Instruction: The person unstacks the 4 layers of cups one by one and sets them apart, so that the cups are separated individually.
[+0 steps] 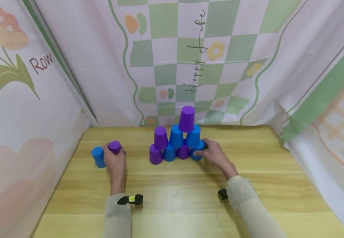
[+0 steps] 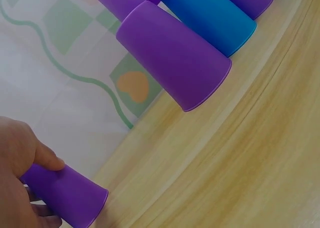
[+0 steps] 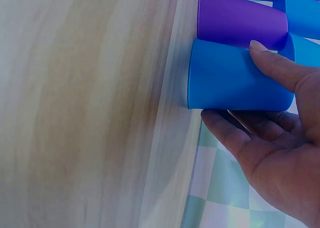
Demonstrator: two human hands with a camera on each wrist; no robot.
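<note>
Upside-down cups form a stack at the table's middle: purple and blue cups in the bottom row, a purple cup [image 1: 161, 138] and two blue cups above, and one purple cup [image 1: 186, 119] on top. The right hand [image 1: 214, 153] holds the rightmost bottom blue cup [image 3: 235, 78] between thumb and fingers, the thumb along its side in the right wrist view. At the left, the left hand [image 1: 115, 162] grips a separate purple cup [image 2: 67, 195], its thumb and fingers around the narrow end. A blue cup [image 1: 98, 157] stands just left of that hand.
The wooden table [image 1: 172, 198] reaches back to a patterned curtain [image 1: 166, 49], with further cloth at both sides. Between the left hand and the stack lies a stretch of bare tabletop. Each wrist wears a small black device.
</note>
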